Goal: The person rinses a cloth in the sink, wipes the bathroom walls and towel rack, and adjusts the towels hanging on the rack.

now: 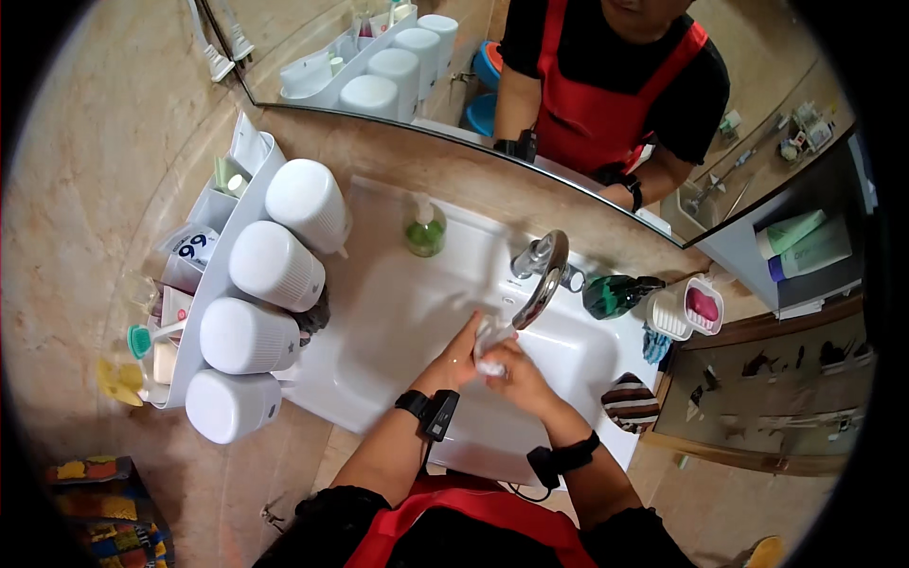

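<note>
One blurred white item (490, 366) between left hand (458, 363), grip unclear, and right hand (522, 375), curled round it.

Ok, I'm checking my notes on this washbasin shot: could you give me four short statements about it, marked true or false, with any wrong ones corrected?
1. The left hand and right hand meet at a blurred white item over the washbasin. True.
2. Only three white tumblers are at left. False: four white tumblers line the rack.
3. A dark green bottle is right of the faucet. True.
4. A blue apron shows at the lower edge. False: it is a red apron.
</note>
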Available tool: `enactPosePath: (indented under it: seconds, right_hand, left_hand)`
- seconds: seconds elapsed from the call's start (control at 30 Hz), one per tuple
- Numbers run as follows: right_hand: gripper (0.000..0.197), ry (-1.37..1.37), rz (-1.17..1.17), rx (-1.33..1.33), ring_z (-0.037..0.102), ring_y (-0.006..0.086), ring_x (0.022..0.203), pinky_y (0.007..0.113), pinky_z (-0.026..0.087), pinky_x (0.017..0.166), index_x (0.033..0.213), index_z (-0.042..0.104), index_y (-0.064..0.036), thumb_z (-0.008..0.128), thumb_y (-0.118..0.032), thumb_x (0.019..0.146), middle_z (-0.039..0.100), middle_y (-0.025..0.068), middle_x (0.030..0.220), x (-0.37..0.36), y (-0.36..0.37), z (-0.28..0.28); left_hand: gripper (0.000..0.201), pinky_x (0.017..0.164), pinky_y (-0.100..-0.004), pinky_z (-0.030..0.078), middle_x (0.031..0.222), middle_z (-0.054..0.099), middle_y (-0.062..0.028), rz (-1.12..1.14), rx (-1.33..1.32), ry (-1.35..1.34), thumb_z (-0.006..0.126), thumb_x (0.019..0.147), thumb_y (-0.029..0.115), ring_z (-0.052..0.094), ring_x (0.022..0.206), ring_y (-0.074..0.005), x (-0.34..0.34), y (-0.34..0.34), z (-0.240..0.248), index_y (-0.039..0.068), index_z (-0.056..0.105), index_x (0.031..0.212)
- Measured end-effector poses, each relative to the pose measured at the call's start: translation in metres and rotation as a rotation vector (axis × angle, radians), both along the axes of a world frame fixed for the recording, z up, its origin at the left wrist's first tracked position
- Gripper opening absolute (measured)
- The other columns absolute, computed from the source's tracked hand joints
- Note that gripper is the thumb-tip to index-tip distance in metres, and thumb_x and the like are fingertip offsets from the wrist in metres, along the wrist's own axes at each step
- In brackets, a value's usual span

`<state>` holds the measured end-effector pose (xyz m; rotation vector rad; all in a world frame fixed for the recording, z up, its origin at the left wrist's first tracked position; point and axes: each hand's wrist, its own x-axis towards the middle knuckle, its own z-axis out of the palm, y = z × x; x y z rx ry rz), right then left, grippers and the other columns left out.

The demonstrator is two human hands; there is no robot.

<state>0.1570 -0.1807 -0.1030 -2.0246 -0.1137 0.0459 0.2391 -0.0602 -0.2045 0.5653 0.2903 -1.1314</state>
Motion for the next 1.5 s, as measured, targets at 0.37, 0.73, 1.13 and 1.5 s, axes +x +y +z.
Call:
enactPosePath:
  seconds: [0.37, 0.73, 1.13, 1.5]
  right_hand:
    - [0.050, -0.068, -0.241, -0.125, 0.058, 0.0270, 0.099, 0.036, 0.049, 0.081, 0.116, 0.056, -0.0056, 0.075, -0.007, 0.070, 0.055, 0.0137, 0.119, 0.038, -0.013, 0.001]
    - [0.066, -0.418, 0.187, -0.634, 0.054, 0.0363, 0.115, 0.044, 0.047, 0.091, 0.126, 0.053, -0.0117, 0.074, -0.007, 0.064, 0.055, 0.0179, 0.124, 0.021, -0.013, 0.018]
    - [0.019, 0.228, -0.068, -0.580, 0.067, 0.0283, 0.078, 0.041, 0.054, 0.064, 0.074, 0.065, 0.0000, 0.070, -0.015, 0.064, 0.066, 0.0195, 0.083, 0.045, -0.029, -0.045]
    - [0.041, 0.715, -0.366, 0.628, 0.057, 0.0170, 0.084, 0.028, 0.047, 0.069, 0.116, 0.058, -0.0068, 0.067, -0.011, 0.076, 0.059, 0.0048, 0.098, 0.031, -0.033, -0.049]
  left_hand:
    - [0.043, 0.084, -0.0361, 0.047, 0.117, 0.057, -0.0029, 0.003, -0.128, -0.163, 0.060, 0.093, 0.036, 0.057, 0.104, -0.0191, -0.003, 0.002, 0.050, 0.011, 0.048, 0.126]
    - [0.055, 0.056, -0.0260, 0.043, 0.077, 0.055, -0.0032, -0.836, 0.355, -0.732, 0.071, 0.069, 0.014, 0.052, 0.066, -0.0132, 0.035, 0.017, 0.085, 0.004, 0.050, 0.119]
    - [0.049, 0.074, -0.0451, 0.052, 0.095, 0.068, -0.0196, -0.887, 1.030, -1.673, 0.067, 0.071, 0.044, 0.067, 0.088, -0.0326, 0.029, -0.012, 0.090, 0.005, 0.066, 0.102]
    - [0.038, 0.079, -0.0427, 0.049, 0.090, 0.067, -0.0160, -0.724, 1.164, -1.568, 0.064, 0.080, 0.034, 0.065, 0.089, -0.0317, 0.021, 0.009, 0.073, 0.005, 0.059, 0.104]
